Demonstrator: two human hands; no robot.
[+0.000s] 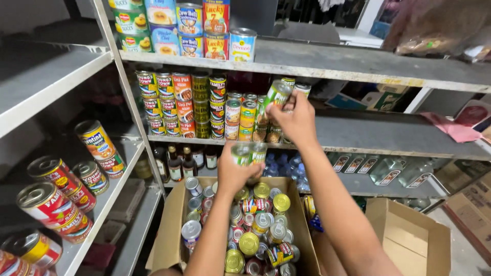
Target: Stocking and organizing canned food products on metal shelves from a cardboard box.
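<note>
My right hand (295, 120) is raised to the middle shelf (388, 138) and grips a green-labelled can (276, 95), tilted, beside the stacked cans (204, 105) there. My left hand (236, 171) is lower, above the open cardboard box (171, 230), and holds two small green-labelled cans (249, 153) together. The box below is filled with several mixed cans (253, 230), most showing gold or silver lids.
A grey metal rack on the left (56, 82) carries large red and orange cans lying askew. Bottles stand on the lower shelf (189, 163) behind the box. An empty open carton (409, 240) sits at the lower right. More cans line the top shelf (189, 28).
</note>
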